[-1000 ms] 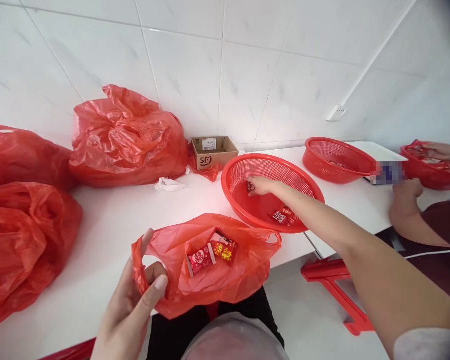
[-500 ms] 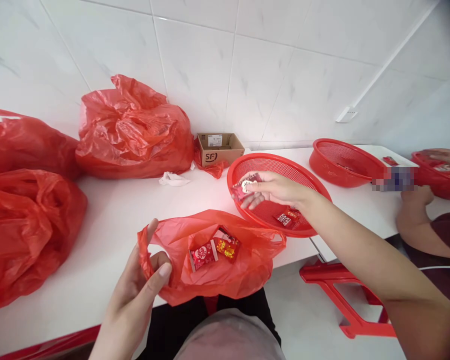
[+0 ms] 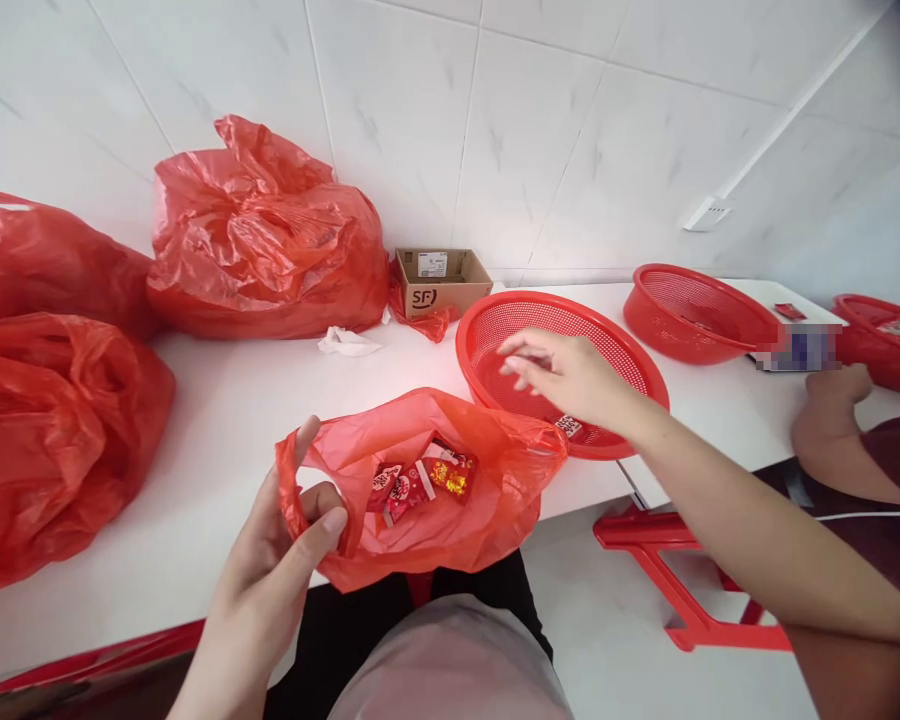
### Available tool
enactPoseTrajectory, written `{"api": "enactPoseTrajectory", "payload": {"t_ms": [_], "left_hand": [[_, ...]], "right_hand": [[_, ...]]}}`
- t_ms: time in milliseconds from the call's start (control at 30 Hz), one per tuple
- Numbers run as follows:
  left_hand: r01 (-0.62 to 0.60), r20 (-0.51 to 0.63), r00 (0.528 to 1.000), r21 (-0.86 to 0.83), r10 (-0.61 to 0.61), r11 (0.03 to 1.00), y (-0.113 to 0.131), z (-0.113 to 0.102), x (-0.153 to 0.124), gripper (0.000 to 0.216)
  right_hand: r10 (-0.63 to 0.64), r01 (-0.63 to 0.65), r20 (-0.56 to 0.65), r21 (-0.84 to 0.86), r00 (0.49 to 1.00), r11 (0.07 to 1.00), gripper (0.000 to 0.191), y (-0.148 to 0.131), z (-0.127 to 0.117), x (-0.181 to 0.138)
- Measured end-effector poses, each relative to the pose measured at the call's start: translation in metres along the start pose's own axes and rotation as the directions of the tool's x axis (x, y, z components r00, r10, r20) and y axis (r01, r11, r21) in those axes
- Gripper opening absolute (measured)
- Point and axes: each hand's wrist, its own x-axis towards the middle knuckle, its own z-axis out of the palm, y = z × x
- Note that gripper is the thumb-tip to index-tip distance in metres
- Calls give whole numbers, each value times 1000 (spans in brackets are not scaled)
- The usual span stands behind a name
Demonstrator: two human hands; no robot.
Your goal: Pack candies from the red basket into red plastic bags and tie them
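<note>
My left hand (image 3: 285,550) is closed round one handle of a red plastic bag (image 3: 495,520), holding its mouth wide. Inside the bag lie several small red wrapped packets (image 3: 409,490), one of them with shiny gold print. Over the near red mesh basket (image 3: 487,325) hovers my right hand (image 3: 570,375), its fingers loosely bent and apart, with nothing visible in them. At the bottom of that basket, partly behind my wrist, is another packet (image 3: 568,426) with a white patch.
Big full red bags (image 3: 270,250) fill the table's left side. A cardboard box (image 3: 441,285) and crumpled white tissue (image 3: 349,341) are near the wall. Further right are more red baskets (image 3: 664,325), a co-worker's arm (image 3: 832,420) and a red stool (image 3: 660,580).
My right hand has let go of a red packet, and one more packet now shows at the left inside the bag. My left hand keeps its hold on the handle.
</note>
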Motion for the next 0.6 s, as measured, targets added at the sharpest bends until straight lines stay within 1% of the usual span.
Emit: {"api": "enactPoseTrajectory", "payload": {"t_ms": [33,67,100,133,167,200,233,300,367,433,467,500,533,567,600], "left_hand": [[1,1,1000,2,-1,1000,0,-1,0,78],[3,0,1000,3,-3,1000,0,-1,0,79],[7,-2,1000,2,-7,1000,0,-2,0,79],[12,-5,1000,-1,-12,1000,0,-2,0,79],[16,-10,1000,-5,-16,1000,0,-3,-1,78],[16,-13,1000,-8,-17,1000,0,-3,-1,78],[14,-17,1000,-12,-14,1000,0,-3,-1,77],[8,-19,1000,-15,-8,1000,0,-3,-2,76],[9,-23,1000,-11,-9,1000,0,-3,-3,76],[12,-28,1000,-5,-12,1000,0,-3,-3,77],[11,-30,999,-2,-11,1000,0,-3,-3,78],[10,-31,999,2,-10,1000,0,-3,-3,78],[8,-30,1000,4,-8,1000,0,-3,-3,79],[9,-26,1000,6,-8,1000,0,-3,-2,79],[9,-22,1000,6,-9,1000,0,-3,-2,79]], "right_hand": [[45,-44,6,-138,999,990,29,17,-10,-1],[122,-106,44,-270,992,957,37,35,-16,-3],[222,-167,106,-374,969,912,48,52,-19,-5],[316,-210,179,-443,932,871,57,69,-18,-7],[372,-223,248,-472,894,853,56,84,-15,-9],[400,-223,310,-477,862,850,51,97,-9,-11],[400,-212,359,-462,843,861,42,106,-4,-13],[357,-180,417,-407,836,896,22,116,5,-14],[322,-159,439,-368,839,916,10,115,7,-13],[281,-167,418,-288,864,943,8,105,1,-10],[252,-189,392,-193,884,963,11,97,-3,-8],[219,-215,364,-52,905,975,14,87,-9,-8],[185,-237,341,119,922,964,18,76,-13,-8],[148,-252,334,294,931,922,21,64,-17,-8],[108,-263,345,440,932,858,22,52,-19,-10]]}}
